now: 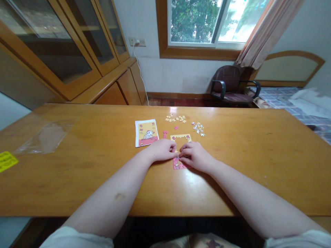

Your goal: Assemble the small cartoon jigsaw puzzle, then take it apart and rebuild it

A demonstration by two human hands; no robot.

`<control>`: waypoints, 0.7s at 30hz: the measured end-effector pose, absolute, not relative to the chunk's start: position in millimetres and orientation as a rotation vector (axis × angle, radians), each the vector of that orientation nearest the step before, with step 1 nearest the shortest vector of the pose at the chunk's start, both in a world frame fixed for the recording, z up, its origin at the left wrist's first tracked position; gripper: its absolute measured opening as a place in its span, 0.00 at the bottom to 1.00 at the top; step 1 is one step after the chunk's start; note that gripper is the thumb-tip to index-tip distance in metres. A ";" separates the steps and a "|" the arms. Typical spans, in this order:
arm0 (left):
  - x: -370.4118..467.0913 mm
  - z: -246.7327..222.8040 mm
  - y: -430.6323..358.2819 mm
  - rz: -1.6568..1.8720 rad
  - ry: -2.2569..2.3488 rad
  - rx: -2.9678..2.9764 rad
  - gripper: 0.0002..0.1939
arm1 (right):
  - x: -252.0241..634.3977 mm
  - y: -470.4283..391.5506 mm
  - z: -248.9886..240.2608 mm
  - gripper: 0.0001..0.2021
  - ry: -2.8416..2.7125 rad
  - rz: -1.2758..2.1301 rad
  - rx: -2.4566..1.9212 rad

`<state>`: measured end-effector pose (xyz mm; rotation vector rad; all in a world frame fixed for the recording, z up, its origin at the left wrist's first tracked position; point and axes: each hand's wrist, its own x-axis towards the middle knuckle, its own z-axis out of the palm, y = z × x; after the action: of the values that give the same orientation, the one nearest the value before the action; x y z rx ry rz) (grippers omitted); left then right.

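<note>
A partly joined jigsaw puzzle [177, 166] lies on the table, its yellow upper border and pink lower corner showing around my hands. My left hand [165, 150] rests at the puzzle's left side, fingers curled and tips on the pieces. From the right, my right hand [196, 155] reaches over the puzzle with bent fingers close together. The fingertips of both hands nearly meet above the pink part; any piece between them is too small to make out. Left of the puzzle is a picture sheet [146, 133] with a white animal on yellow and pink.
Loose yellow pieces [176, 119] lie beyond the puzzle, whitish pieces [198, 128] to its upper right, and several pink pieces [164, 133] beside the sheet. A clear plastic bag [48, 137] and a yellow label [7, 161] are on the table's left. An armchair [230, 84] stands behind.
</note>
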<state>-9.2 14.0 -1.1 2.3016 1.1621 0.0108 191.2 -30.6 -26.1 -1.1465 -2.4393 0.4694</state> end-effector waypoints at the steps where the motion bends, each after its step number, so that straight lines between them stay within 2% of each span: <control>1: -9.2 -1.1 14.1 0.017 1.156 2.301 0.12 | 190.9 -30.6 -26.3 0.04 -2.440 0.469 -1.149; 6: -14.5 -1.3 21.3 0.210 1.191 2.336 0.13 | 194.7 -26.0 -24.8 0.06 -2.396 0.465 -1.155; 10: -26.1 -5.2 35.2 0.462 1.533 2.421 0.12 | 204.9 -17.7 -25.3 0.07 -2.208 0.404 -1.245; 14: -34.1 -16.4 45.7 0.377 1.744 2.493 0.16 | 209.3 -14.0 -28.4 0.07 -2.131 0.403 -1.247; 21: -34.8 -29.4 50.1 0.266 1.796 2.500 0.18 | 205.2 -16.1 -29.0 0.06 -2.168 0.418 -1.207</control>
<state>-34.8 50.1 -29.4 2.5001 1.7955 0.2661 205.2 -16.1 -29.0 -1.2073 -2.1681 0.4183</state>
